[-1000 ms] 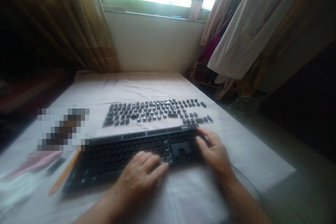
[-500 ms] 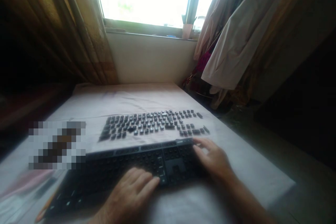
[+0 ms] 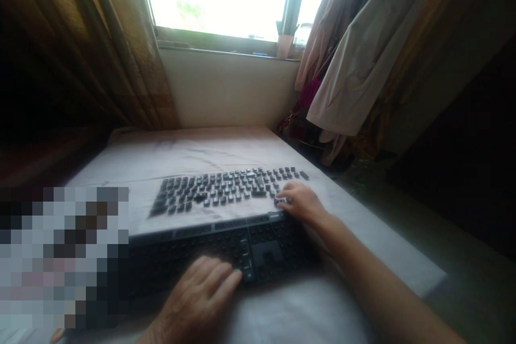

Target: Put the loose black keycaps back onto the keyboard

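A black keyboard base (image 3: 226, 247) with most of its keycaps off lies slanted across the near part of the table. My left hand (image 3: 205, 285) rests on its near edge, fingers together; whether they grip the base is hard to tell. Beyond the base, loose black keycaps (image 3: 229, 185) are laid out in rows. My right hand (image 3: 298, 201) is over the right end of these rows, thumb and fingers bent toward the small keycaps there. What is between its fingertips is too small to make out.
A white cloth covers the table (image 3: 382, 247). Its right edge slopes away beside the dark floor. Pixelated blocks hide the left side. Behind are a curtain (image 3: 137, 54), a window, a pot (image 3: 284, 45) on the sill and hanging clothes (image 3: 342, 75).
My right hand has moved forward from the base's upper right corner to the loose keycaps. My left hand stays on the base. The pixelated area has grown.
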`<state>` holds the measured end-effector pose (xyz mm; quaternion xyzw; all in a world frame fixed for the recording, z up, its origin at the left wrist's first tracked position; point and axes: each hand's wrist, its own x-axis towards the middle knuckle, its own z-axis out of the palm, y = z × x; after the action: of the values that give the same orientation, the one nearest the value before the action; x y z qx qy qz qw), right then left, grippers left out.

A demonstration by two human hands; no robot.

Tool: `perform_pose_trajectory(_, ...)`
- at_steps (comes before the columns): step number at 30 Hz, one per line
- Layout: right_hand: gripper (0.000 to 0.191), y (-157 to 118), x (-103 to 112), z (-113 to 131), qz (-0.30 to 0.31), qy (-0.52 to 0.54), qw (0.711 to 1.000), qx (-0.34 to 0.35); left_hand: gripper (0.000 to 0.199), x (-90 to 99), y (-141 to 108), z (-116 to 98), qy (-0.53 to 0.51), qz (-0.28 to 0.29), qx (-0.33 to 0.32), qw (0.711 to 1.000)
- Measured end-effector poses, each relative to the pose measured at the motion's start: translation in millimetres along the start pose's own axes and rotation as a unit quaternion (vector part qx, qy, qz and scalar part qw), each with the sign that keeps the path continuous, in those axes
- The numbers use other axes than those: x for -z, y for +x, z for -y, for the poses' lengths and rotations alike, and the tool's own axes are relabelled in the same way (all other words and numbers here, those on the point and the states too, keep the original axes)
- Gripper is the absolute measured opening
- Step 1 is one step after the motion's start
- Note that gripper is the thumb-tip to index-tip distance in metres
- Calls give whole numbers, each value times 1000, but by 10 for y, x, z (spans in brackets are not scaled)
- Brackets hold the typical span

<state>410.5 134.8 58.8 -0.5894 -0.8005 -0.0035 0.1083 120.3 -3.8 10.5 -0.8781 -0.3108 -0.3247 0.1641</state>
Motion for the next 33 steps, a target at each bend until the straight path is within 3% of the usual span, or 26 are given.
perform_pose_trajectory(15, 13, 128, 0, 24, 34, -11, 998, 52, 30, 23, -5, 7, 1, 31, -11, 999)
perform_pose_trajectory(21, 13, 95, 20, 10, 4, 17, 998, 58, 29, 41, -18, 4, -2, 44, -3, 999)
perform_pose_trajectory(26, 14, -167, 91, 75, -19, 76, 994, 77, 27, 61, 8, 3, -7, 57, -11, 998)
perform_pose_trajectory(33, 12, -776, 61, 457, -8, 207, 962, 180, 28, 55, 62, -2, -15, 47, -29, 998)
